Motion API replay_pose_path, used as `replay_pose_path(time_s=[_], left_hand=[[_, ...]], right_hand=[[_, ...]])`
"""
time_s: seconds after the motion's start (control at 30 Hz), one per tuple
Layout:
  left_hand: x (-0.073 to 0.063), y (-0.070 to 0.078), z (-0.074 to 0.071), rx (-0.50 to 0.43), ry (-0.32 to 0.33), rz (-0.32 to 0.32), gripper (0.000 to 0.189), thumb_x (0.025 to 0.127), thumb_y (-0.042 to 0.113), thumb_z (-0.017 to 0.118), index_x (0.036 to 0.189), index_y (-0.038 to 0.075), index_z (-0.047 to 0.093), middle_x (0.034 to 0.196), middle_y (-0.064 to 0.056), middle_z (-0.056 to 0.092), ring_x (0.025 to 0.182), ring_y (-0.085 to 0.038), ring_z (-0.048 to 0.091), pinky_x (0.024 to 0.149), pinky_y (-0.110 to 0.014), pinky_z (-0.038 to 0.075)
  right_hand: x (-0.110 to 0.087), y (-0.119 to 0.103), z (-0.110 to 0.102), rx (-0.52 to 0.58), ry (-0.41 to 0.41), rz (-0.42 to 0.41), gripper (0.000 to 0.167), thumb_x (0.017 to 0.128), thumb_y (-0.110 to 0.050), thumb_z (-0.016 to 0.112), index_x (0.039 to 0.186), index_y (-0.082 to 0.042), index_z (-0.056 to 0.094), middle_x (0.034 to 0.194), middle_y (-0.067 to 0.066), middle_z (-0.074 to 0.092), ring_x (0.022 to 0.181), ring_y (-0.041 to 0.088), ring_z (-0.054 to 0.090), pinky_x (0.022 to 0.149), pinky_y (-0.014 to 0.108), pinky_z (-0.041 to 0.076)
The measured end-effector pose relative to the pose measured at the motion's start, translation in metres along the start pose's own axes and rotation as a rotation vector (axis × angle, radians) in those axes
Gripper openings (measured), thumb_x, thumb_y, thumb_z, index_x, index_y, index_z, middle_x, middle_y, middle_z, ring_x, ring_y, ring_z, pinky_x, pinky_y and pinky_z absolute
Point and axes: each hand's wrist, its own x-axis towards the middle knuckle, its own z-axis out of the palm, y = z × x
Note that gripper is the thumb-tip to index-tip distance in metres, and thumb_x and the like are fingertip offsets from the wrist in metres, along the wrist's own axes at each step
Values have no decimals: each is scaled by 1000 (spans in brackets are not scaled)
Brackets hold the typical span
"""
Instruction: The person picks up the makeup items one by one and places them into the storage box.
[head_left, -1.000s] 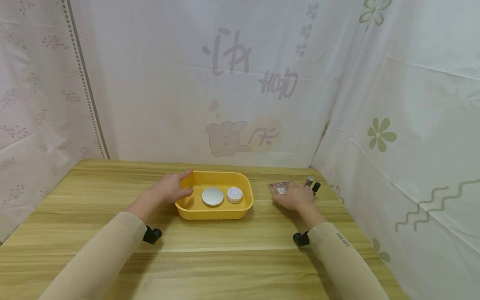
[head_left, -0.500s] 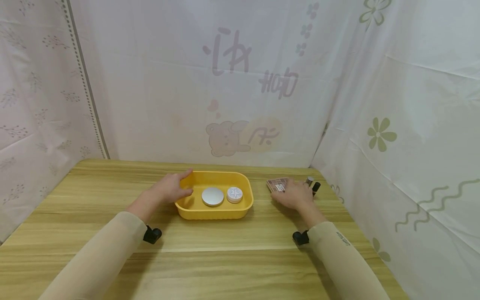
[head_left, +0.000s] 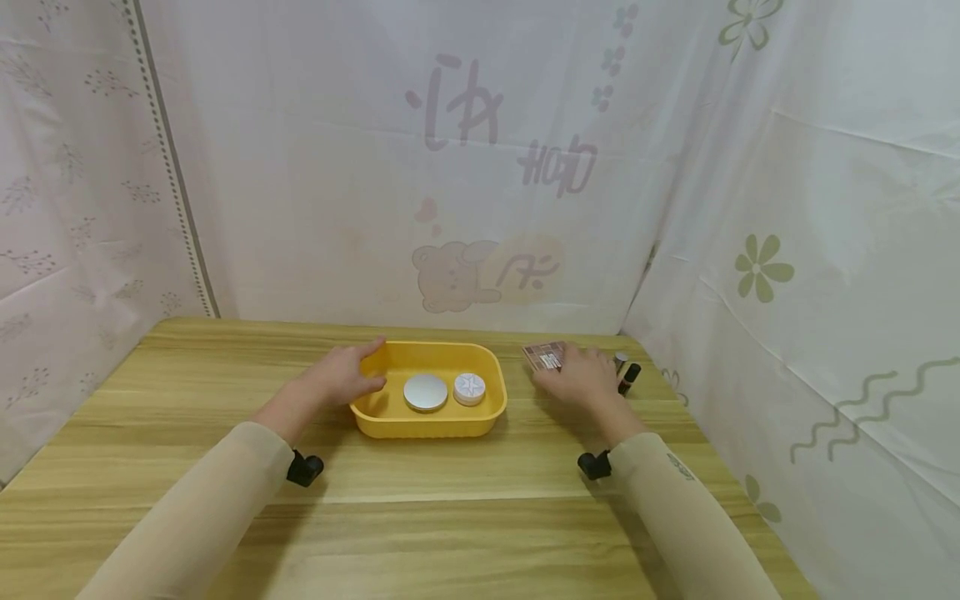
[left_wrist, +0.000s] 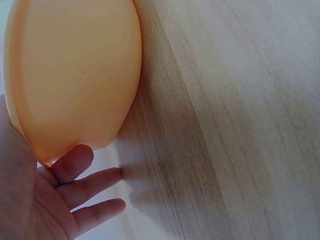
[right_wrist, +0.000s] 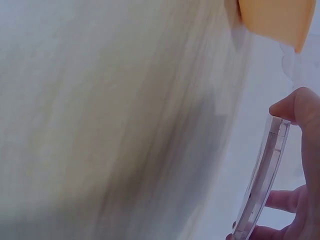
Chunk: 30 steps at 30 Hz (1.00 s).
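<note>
My left hand (head_left: 347, 377) holds the left end of a yellow plastic basin (head_left: 431, 428). In the left wrist view, fingers (left_wrist: 100, 182) lie by the wall of the basin (left_wrist: 80, 75) at its rim. Inside it sit a round silver tin (head_left: 425, 392) and a smaller round white case (head_left: 469, 389) with a star pattern. My right hand (head_left: 581, 379) grips an eyeshadow palette (head_left: 543, 356) by its edges, to the right of the basin. The right wrist view shows this palette (right_wrist: 262, 175) edge-on, its clear case between thumb and fingers, above the table.
Behind my right hand stand a small silver-capped tube (head_left: 619, 361) and a black-capped tube (head_left: 630, 379) near the table's right edge. The wooden table (head_left: 450, 533) is bordered by hanging printed curtains (head_left: 315, 192) at the back and sides.
My right hand has lifted the eyeshadow palette and moved slightly left and away, uncovering more of the black-capped tube. My left hand and the basin stay in place.
</note>
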Motion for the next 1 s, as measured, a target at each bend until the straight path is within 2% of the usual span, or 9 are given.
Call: replay_pose_path(time_s=[0.17,0.27,0.43,0.7,0.83,1.0], left_hand=[[0,-1,1,0,-1,2,83,105,39,68,176,17,30,168,-31,46,121,-38,59,115,-59,48],[0,-1,0,3,-3,1,83,105,39,68,176,18,29,168,-31,46,122,-38,60,114,-58,48],[1,-1,0,7,-1,5,83,105,38,69,176,17,29,168,-31,46,124,-38,60,117,-60,48],[1,0,0,1,-14,-10,84,105,40,70,176,20,28,169,-30,45,116,-37,60,107,-54,50],[1,0,0,5,-16,-16,85,105,40,70,176,20,28,170,-30,43,125,-38,60,117,-59,48],[0,0,-1,-4,-17,-16,85,106,39,70,176,20,27,170,-30,42,138,-42,58,123,-62,43]], right_hand=[[3,-6,-5,15,2,-23,97,93,-66,62,161,-1,45,136,32,61,128,51,52,116,69,36],[4,-11,-9,26,7,-35,98,91,-64,61,164,-2,42,138,32,60,129,49,52,114,69,38],[5,-21,-16,16,17,-31,99,88,-64,60,165,-4,42,139,31,58,128,48,52,112,67,42],[4,-32,-24,3,30,-67,96,87,-60,60,162,-4,44,132,28,59,124,44,53,114,63,42],[4,-37,-25,5,33,-84,98,87,-61,60,165,-5,41,131,27,58,123,43,52,116,62,40],[3,-44,-26,19,52,-91,97,86,-58,60,167,-8,40,132,27,57,123,43,51,115,61,40]])
